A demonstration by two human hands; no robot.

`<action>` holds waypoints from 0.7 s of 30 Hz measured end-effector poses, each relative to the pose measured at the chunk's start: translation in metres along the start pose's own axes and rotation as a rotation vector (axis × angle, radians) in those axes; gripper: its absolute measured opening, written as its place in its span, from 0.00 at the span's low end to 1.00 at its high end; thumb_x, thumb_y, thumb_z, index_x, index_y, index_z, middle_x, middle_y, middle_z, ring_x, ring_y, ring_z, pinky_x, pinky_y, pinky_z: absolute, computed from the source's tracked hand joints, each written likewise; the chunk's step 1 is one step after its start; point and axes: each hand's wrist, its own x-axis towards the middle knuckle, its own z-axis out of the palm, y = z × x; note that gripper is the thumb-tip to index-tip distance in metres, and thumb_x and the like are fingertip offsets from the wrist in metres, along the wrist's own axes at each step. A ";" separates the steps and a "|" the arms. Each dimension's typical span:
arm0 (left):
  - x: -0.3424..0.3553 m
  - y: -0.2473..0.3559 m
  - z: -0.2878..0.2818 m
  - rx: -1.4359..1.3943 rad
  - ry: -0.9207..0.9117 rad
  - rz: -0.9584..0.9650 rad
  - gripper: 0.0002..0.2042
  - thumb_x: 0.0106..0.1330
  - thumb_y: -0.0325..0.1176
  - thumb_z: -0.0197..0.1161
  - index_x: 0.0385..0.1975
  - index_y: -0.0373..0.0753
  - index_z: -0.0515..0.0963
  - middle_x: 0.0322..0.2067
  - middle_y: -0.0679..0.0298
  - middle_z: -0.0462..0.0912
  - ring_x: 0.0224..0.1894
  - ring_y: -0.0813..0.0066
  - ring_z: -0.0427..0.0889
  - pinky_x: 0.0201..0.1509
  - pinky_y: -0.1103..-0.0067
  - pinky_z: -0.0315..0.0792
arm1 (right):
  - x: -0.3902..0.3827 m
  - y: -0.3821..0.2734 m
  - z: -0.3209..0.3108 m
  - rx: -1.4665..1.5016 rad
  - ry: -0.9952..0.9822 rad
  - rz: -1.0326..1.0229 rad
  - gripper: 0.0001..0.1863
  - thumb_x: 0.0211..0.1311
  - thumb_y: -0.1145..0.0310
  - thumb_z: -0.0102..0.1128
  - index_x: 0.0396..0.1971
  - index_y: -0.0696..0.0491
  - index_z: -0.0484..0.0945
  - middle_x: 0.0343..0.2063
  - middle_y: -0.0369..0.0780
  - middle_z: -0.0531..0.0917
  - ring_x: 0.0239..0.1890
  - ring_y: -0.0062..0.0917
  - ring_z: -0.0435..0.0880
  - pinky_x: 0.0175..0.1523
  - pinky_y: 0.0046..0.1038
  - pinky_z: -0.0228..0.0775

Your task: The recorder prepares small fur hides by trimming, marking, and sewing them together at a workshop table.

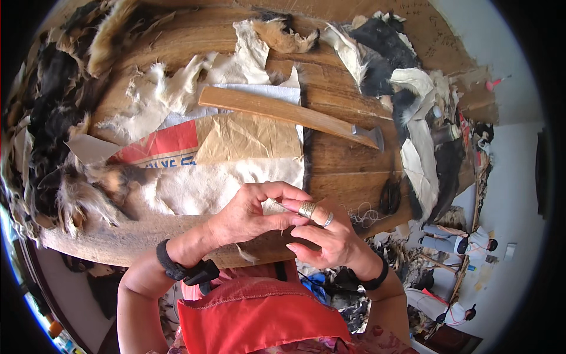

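My left hand (pixel 250 213) and my right hand (pixel 330 239) meet just above the near edge of a wooden table (pixel 348 171). A metal thimble (pixel 306 209) sits on a finger of my right hand, and a ring is on the finger beside it. My left fingers pinch a thin needle (pixel 282 205) next to the thimble. A pale fur pelt (pixel 212 186) lies on the table right beyond my hands, its hide side up. White thread (pixel 367 216) lies loose on the table to the right of my right hand.
A wooden-handled hammer (pixel 289 112) lies across the table over a paper sack (pixel 206 141). Dark and tan fur pieces (pixel 47 118) pile up at the left, with black and white pelts (pixel 407 88) at the right. Spray bottles (pixel 454 242) stand on the floor.
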 end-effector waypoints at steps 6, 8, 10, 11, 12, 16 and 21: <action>-0.008 -0.007 0.001 0.036 0.081 0.018 0.17 0.61 0.26 0.73 0.50 0.35 0.82 0.42 0.63 0.86 0.46 0.77 0.81 0.54 0.76 0.75 | 0.002 -0.006 0.005 0.075 -0.010 0.021 0.10 0.44 0.70 0.74 0.26 0.55 0.82 0.52 0.50 0.81 0.33 0.28 0.83 0.37 0.30 0.77; -0.008 -0.007 0.000 0.130 0.107 0.079 0.16 0.59 0.28 0.73 0.48 0.35 0.83 0.40 0.63 0.87 0.45 0.75 0.83 0.53 0.74 0.73 | 0.002 -0.007 0.007 0.116 0.022 0.043 0.09 0.45 0.70 0.74 0.25 0.54 0.81 0.49 0.48 0.82 0.30 0.27 0.83 0.35 0.30 0.78; -0.008 -0.006 -0.003 0.227 0.110 0.139 0.16 0.58 0.27 0.74 0.47 0.36 0.83 0.39 0.63 0.87 0.44 0.72 0.84 0.53 0.74 0.73 | 0.002 -0.008 0.006 0.226 -0.008 0.101 0.08 0.47 0.73 0.73 0.26 0.55 0.81 0.50 0.49 0.82 0.31 0.28 0.84 0.35 0.30 0.79; -0.008 -0.005 -0.004 0.326 0.110 0.199 0.16 0.57 0.27 0.74 0.46 0.37 0.84 0.39 0.63 0.87 0.43 0.70 0.84 0.53 0.74 0.72 | 0.002 -0.009 0.006 0.226 -0.010 0.103 0.08 0.47 0.73 0.73 0.26 0.55 0.81 0.50 0.49 0.82 0.31 0.28 0.84 0.35 0.30 0.79; -0.007 -0.005 -0.005 0.324 0.109 0.198 0.16 0.57 0.27 0.74 0.46 0.37 0.84 0.39 0.63 0.87 0.43 0.70 0.84 0.53 0.74 0.72 | 0.002 -0.011 0.005 0.314 -0.030 0.146 0.06 0.49 0.74 0.72 0.26 0.55 0.82 0.51 0.49 0.82 0.33 0.28 0.85 0.37 0.30 0.78; -0.009 -0.010 -0.010 0.428 0.111 0.390 0.16 0.55 0.25 0.73 0.45 0.36 0.83 0.39 0.60 0.86 0.44 0.64 0.84 0.51 0.71 0.75 | 0.001 -0.009 -0.003 0.698 -0.086 0.255 0.04 0.53 0.78 0.69 0.28 0.55 0.83 0.49 0.48 0.82 0.38 0.29 0.86 0.42 0.29 0.77; -0.011 -0.009 -0.010 0.682 0.102 0.590 0.17 0.54 0.23 0.72 0.46 0.34 0.81 0.40 0.59 0.83 0.44 0.62 0.84 0.49 0.69 0.78 | -0.005 -0.006 -0.010 0.951 -0.184 0.408 0.06 0.58 0.73 0.69 0.36 0.54 0.84 0.44 0.44 0.85 0.55 0.36 0.82 0.59 0.38 0.70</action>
